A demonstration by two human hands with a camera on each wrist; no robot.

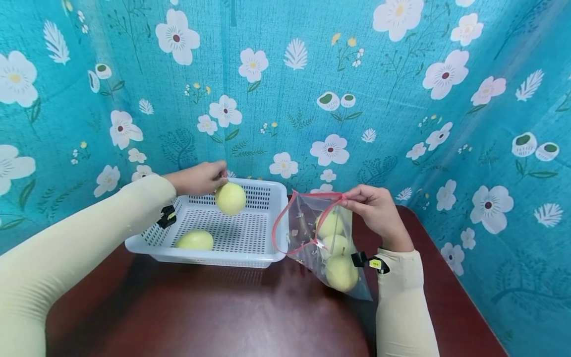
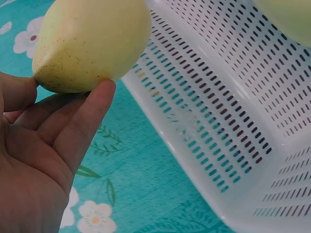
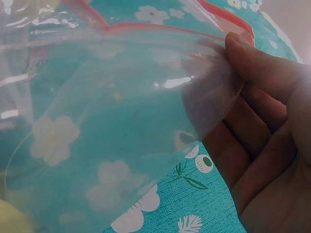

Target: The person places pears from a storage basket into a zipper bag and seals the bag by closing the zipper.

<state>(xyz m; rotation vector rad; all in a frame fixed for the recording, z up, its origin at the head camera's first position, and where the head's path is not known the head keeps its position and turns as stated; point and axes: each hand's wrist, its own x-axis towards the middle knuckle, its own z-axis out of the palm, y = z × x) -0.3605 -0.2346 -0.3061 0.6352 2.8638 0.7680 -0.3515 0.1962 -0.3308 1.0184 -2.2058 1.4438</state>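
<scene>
My left hand (image 1: 200, 178) pinches a pale yellow-green pear (image 1: 230, 199) by one end, above the white perforated basket (image 1: 278, 198). In the left wrist view that pear (image 2: 95, 41) shows brown specks near the fingertips. A second pear (image 1: 195, 240) lies in the basket's near left part. My right hand (image 1: 376, 210) pinches the red-trimmed rim of a clear zip bag (image 1: 303, 213) at its upper right corner. The bag's mouth gapes toward the basket. Several pears (image 1: 341, 272) are inside, stacked toward its bottom. The right wrist view shows thumb and fingers on the bag's film (image 3: 121, 97).
Basket and bag stand side by side on a dark red-brown table (image 1: 250, 317). A teal flowered cloth (image 1: 276, 99) hangs behind the table and along its right side. Black wrist cameras (image 1: 167, 216) are strapped over both pale sleeves.
</scene>
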